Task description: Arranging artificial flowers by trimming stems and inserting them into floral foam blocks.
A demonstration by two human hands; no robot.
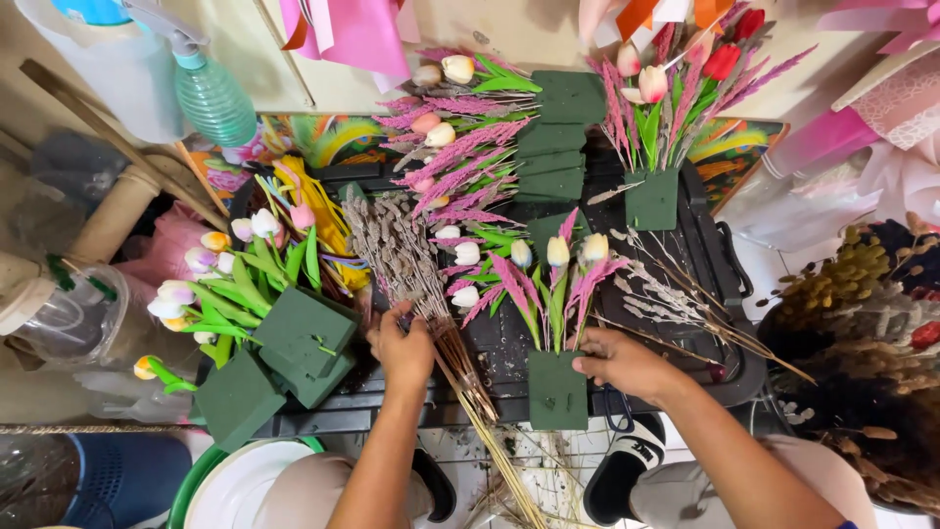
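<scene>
My left hand (402,348) rests on a bundle of dried grey-brown stems (411,269) lying on a black tray (729,260), fingers curled on the stalks. My right hand (622,360) holds the top right edge of a dark green foam block (556,392). That block carries white tulips (576,249) and pink feathery sprigs (509,284) standing out of it. More foam blocks (304,338) with tulips lie to the left.
Finished arrangements in foam blocks (653,201) stand at the back, beside a stack of bare green blocks (560,137). A spray bottle (211,93) sits at top left, dried flowers (862,294) at right, a white bowl (245,485) at bottom left. My sandalled feet (622,470) show below.
</scene>
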